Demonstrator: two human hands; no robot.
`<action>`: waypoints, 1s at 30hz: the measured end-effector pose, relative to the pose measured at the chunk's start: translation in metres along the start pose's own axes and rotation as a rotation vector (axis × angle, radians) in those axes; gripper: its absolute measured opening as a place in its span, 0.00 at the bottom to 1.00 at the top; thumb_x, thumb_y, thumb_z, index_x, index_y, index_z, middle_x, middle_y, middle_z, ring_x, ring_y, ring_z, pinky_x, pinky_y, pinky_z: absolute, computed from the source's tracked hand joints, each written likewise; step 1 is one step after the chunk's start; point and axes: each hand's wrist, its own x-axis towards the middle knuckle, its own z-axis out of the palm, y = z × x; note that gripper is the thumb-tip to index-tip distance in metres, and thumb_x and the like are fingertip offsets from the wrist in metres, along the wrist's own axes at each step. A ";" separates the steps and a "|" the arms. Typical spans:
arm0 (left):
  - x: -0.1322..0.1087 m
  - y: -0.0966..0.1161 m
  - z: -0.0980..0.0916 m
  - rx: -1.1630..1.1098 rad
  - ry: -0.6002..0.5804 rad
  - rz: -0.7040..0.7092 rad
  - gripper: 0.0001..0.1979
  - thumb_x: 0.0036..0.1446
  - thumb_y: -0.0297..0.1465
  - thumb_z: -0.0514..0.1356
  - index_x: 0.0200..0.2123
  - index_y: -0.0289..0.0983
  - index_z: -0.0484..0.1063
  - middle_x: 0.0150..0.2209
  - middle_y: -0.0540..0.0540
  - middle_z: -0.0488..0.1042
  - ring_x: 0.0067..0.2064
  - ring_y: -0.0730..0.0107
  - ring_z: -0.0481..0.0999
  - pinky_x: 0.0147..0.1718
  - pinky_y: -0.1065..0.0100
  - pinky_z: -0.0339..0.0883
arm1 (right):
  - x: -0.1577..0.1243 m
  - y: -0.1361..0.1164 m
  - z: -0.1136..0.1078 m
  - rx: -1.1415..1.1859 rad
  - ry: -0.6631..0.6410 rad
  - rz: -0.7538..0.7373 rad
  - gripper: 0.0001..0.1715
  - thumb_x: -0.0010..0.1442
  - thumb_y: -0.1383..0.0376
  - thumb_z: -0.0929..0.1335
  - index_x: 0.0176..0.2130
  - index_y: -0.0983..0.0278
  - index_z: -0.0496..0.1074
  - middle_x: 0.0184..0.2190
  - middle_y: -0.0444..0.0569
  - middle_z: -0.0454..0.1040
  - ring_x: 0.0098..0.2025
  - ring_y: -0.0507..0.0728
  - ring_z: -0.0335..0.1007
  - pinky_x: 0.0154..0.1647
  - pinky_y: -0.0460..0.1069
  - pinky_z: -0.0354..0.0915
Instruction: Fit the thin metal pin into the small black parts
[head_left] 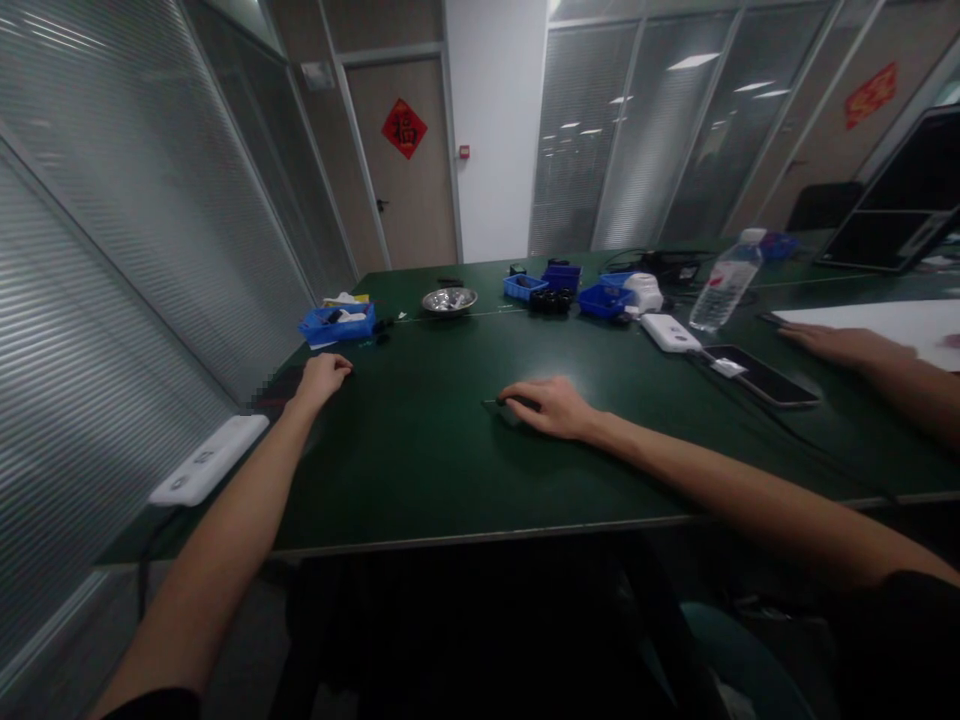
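On the left of the green table (420, 430), my left hand (324, 375) rests with its fingers curled together at the tips. Whatever they may pinch is too small to make out. A blue basket (339, 328) with small items in it stands just beyond that hand. Near the middle, my right hand (551, 405) is closed on a small screwdriver (500, 402) held low over the tabletop. Its thin metal shaft points left, and most of the handle is hidden by the fingers.
A metal bowl (448, 301) and blue bins (601, 300) stand farther back. To the right are a water bottle (726, 283), a white power bank (670, 333) and a phone (763, 376). Another person's hand (847, 343) lies beyond them. A white power strip (210, 460) sits at left.
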 end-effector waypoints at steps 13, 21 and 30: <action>0.004 -0.012 0.000 -0.160 0.037 -0.038 0.07 0.55 0.32 0.71 0.38 0.41 0.87 0.41 0.44 0.86 0.45 0.57 0.84 0.50 0.64 0.74 | -0.001 0.002 0.001 0.021 -0.003 -0.006 0.20 0.75 0.56 0.63 0.55 0.62 0.79 0.40 0.50 0.84 0.30 0.53 0.76 0.34 0.48 0.64; 0.011 -0.024 0.012 -0.373 0.028 -0.237 0.16 0.47 0.38 0.75 0.39 0.38 0.86 0.36 0.43 0.85 0.35 0.62 0.81 0.35 0.67 0.73 | -0.001 0.002 0.001 0.020 -0.008 -0.008 0.20 0.75 0.57 0.64 0.55 0.62 0.79 0.38 0.49 0.84 0.29 0.53 0.75 0.33 0.48 0.63; 0.010 -0.019 0.020 -0.374 0.111 -0.253 0.11 0.51 0.33 0.70 0.38 0.37 0.86 0.35 0.43 0.85 0.34 0.61 0.80 0.36 0.65 0.73 | -0.001 0.000 -0.001 0.040 -0.008 -0.014 0.20 0.75 0.56 0.64 0.56 0.62 0.78 0.37 0.49 0.83 0.29 0.52 0.74 0.33 0.48 0.63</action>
